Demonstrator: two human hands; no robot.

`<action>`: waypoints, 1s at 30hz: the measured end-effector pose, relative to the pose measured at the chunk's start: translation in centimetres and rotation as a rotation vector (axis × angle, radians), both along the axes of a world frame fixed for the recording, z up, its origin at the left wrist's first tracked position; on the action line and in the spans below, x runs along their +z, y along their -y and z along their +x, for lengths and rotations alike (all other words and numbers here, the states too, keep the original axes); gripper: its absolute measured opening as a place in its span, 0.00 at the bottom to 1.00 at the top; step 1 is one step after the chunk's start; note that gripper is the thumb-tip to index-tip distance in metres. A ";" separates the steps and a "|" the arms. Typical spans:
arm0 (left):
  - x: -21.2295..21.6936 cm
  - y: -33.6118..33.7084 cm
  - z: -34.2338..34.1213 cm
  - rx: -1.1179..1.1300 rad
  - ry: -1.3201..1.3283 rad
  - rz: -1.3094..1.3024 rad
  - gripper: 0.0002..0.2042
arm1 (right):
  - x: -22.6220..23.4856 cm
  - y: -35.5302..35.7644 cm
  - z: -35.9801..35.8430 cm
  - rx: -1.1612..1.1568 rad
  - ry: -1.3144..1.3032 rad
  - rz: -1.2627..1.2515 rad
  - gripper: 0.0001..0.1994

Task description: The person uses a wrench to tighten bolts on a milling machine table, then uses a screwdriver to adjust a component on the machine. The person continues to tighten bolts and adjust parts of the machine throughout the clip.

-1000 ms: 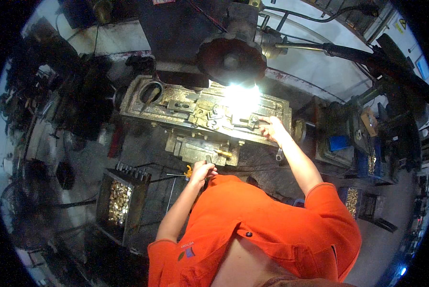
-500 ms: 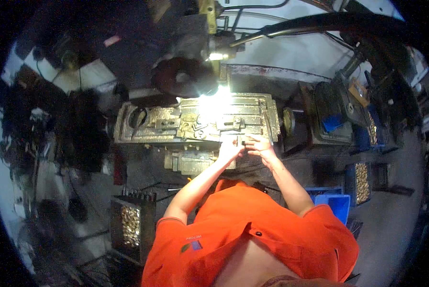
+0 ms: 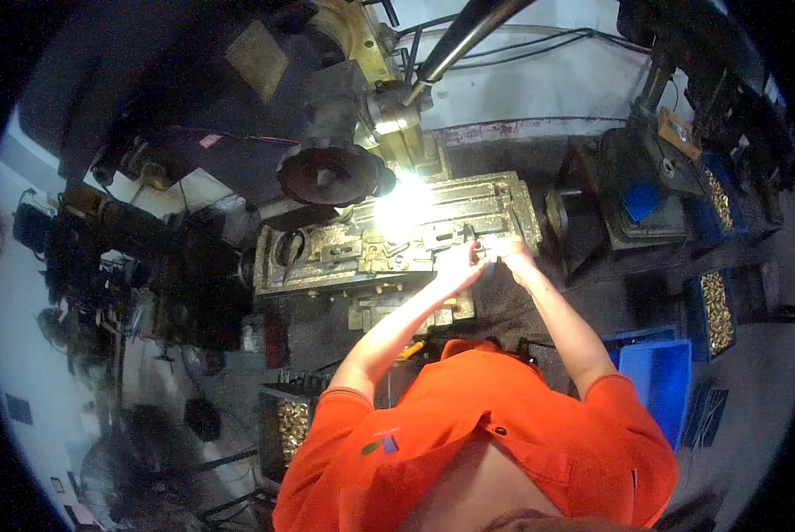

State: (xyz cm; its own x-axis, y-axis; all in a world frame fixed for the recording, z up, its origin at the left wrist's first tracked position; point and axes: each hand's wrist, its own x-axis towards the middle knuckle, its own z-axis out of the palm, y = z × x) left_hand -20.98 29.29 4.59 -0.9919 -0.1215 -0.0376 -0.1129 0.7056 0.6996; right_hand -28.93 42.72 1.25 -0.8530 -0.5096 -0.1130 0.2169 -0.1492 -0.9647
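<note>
Both my hands meet over the front edge of a metal machine table [image 3: 495, 199], toward its right end. My left hand [image 3: 461, 269] has its fingers curled, with the thumb and fingertips drawn together beside a small dark piece. Close against it, my right hand [image 3: 514, 255] is closed in a pinch. Whatever lies between the fingertips is too small and glare-washed to name. Just left of the hands, a slotted clamp [image 3: 442, 235] is fixed on the table. Further left sits a metal fixture [image 3: 388, 255] with angled parts. Bright lamp light washes out the area behind it.
A dark round machine part [image 3: 331, 176] hangs over the table's back left. At right stand a blue bin [image 3: 654, 381] and a box of small brass-coloured parts [image 3: 716, 310]. Another box of such parts [image 3: 293, 426] is at lower left. A handwheel [image 3: 557, 215] juts out beside the table.
The whole view has shifted, so the table appears further right. My hands have moved rightward along the table's front edge. The right hand's fingers, stretched before, are now curled in.
</note>
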 end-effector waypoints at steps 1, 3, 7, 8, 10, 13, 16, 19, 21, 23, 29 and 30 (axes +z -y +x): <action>0.4 0.7 -0.5 -0.044 -0.102 -0.179 0.20 | -0.1 -0.1 -1.4 0.121 -0.257 0.235 0.09; 1.4 1.6 -0.8 -0.075 -0.236 -0.333 0.17 | 0.6 0.4 -3.4 0.361 -0.758 0.688 0.09; 4.9 1.5 -2.5 -0.096 -0.268 -0.573 0.15 | -2.5 3.7 -5.0 -0.039 -0.834 0.660 0.10; 4.7 2.1 -2.6 -0.121 -0.277 -0.592 0.14 | -2.0 4.3 -4.5 0.049 -0.872 0.671 0.11; 4.1 2.8 -3.5 -0.187 -0.301 -0.615 0.14 | -1.2 4.8 -4.5 0.189 -0.971 0.980 0.13; 3.6 3.6 -4.6 -0.213 -0.209 -0.691 0.10 | -1.4 4.7 -5.3 0.187 -0.760 1.004 0.16; 0.0 6.5 -5.2 -0.181 -0.303 -0.720 0.07 | 1.5 4.0 -3.1 0.182 -0.738 1.018 0.18; -2.2 7.3 -6.4 -0.188 -0.312 -0.740 0.07 | 6.7 2.1 -1.5 0.212 -0.671 0.963 0.18; -3.2 7.4 -6.4 -0.173 -0.278 -0.851 0.08 | 7.6 2.1 -0.9 0.155 -0.678 0.831 0.16; -2.3 7.5 -5.6 -0.252 -0.176 -0.891 0.09 | 5.8 3.0 -0.5 0.056 -0.776 0.714 0.14; 0.9 5.1 -6.1 -0.445 -0.295 -0.918 0.09 | 1.3 3.6 1.6 -0.210 -0.612 0.397 0.08; 0.5 5.3 -5.8 -0.461 -0.316 -0.953 0.07 | 0.9 3.2 2.2 -0.177 -0.591 0.376 0.08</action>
